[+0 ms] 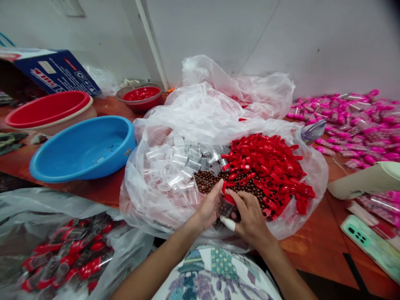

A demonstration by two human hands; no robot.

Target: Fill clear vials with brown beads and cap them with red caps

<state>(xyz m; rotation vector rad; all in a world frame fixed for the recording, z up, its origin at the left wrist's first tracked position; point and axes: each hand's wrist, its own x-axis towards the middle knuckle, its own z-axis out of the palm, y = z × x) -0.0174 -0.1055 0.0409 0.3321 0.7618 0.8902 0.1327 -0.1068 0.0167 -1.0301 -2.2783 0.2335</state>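
Together, both hands are closed around one small clear container (225, 208), the left hand (206, 211) on one side and the right hand (252, 218) on the other, with a white covering on the right thumb. The container is held above the near part of a spread plastic sheet (137, 200), close to the person's patterned shirt (215, 271).

The sheet's raised, crumpled edge rings the work area. On its left, a blue basin (84, 150) sits just beside it; on the right, a strip of red table (325, 250) runs between the sheet and a phone (368, 246). A pale cylinder (362, 182) lies near the sheet's right rim, and an open plastic bag (28, 202) takes up the lower left.

The container has a bright red top and dark brown contents showing through its wall, partly hidden by fingers. Beyond it lie loose brown balls (206, 182), with clear cups (179, 160) to the left and glossy red caps (268, 166) heaped to the right.
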